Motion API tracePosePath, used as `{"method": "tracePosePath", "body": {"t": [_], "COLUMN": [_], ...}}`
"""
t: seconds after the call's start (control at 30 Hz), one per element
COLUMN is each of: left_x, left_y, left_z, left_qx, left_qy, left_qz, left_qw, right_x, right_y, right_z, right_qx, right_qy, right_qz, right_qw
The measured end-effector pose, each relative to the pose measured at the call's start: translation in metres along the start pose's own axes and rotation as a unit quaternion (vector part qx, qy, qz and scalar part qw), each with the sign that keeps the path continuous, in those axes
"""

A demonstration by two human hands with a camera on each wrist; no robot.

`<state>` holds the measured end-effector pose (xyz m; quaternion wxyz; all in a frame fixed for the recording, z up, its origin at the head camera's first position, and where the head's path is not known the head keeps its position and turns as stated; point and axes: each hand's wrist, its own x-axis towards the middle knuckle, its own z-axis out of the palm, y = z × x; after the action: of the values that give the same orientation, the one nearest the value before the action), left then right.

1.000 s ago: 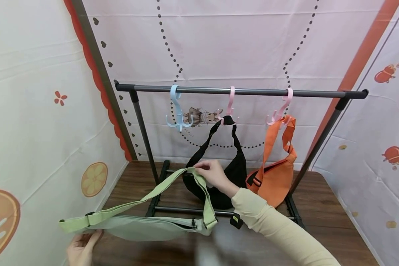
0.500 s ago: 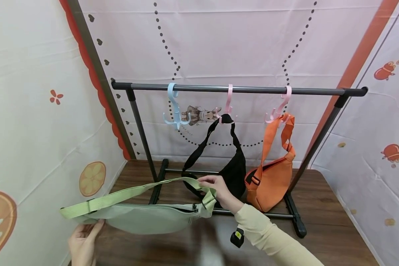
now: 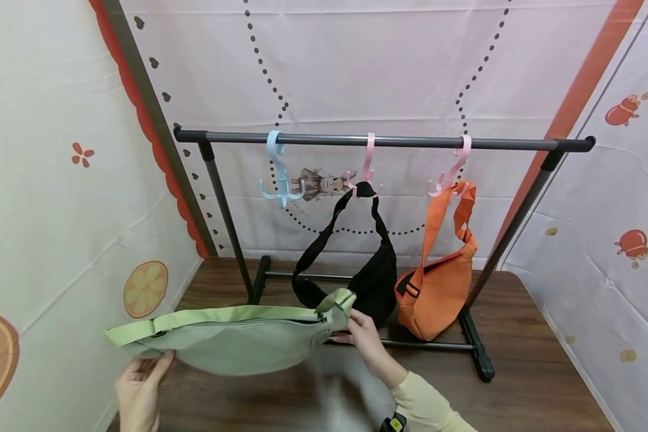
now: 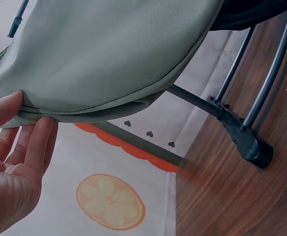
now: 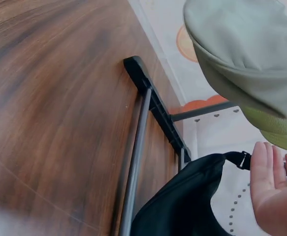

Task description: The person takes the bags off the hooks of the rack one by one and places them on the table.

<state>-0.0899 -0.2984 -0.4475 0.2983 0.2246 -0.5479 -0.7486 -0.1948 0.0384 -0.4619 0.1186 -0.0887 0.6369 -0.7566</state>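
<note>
A pale green waist bag (image 3: 243, 345) with a light green strap (image 3: 221, 314) is held level above the table, its zip along the top. My left hand (image 3: 140, 384) pinches the lower edge at its left end, thumb in front and fingers behind, as the left wrist view shows too. At the right end, my right hand (image 3: 369, 345) has its fingers extended beside the bag; in the right wrist view the fingers (image 5: 262, 167) look straight just by the strap. Part of that contact is hidden behind the bag.
A dark metal rack (image 3: 324, 140) stands on the wooden table (image 3: 534, 360). From its bar hang a bare blue hook (image 3: 281, 174), a pink hook (image 3: 368, 159) with a black bag (image 3: 375, 282), and another pink hook (image 3: 456, 162) with an orange bag (image 3: 437, 294). Printed cloth surrounds the table.
My right hand has let go of the raised strap and moved down to the bag's right end. The strap now lies along the top of the bag. My left hand keeps its hold.
</note>
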Motion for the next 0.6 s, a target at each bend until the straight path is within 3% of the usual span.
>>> {"method": "tracePosePath", "body": {"t": [0.2, 0.37, 0.47, 0.6], "left_x": [0.000, -0.001, -0.003, 0.002], "left_y": [-0.001, -0.003, -0.005, -0.017], "left_z": [0.005, 0.007, 0.007, -0.001], "left_qx": [-0.006, 0.016, 0.015, -0.009], "left_qy": [0.001, -0.003, -0.006, -0.037], "left_qz": [0.019, 0.019, 0.018, 0.040], "left_qw": [0.9998, 0.9997, 0.9997, 0.9985], "right_x": [-0.013, -0.022, -0.026, -0.028], "right_y": [0.004, 0.004, 0.007, 0.010], "right_z": [-0.001, 0.005, 0.009, 0.012], "right_qx": [-0.013, 0.015, 0.029, 0.042], "right_qy": [-0.015, -0.008, 0.003, 0.028], "right_qz": [-0.072, -0.134, -0.144, -0.119], "right_qw": [0.997, 0.991, 0.989, 0.992]}}
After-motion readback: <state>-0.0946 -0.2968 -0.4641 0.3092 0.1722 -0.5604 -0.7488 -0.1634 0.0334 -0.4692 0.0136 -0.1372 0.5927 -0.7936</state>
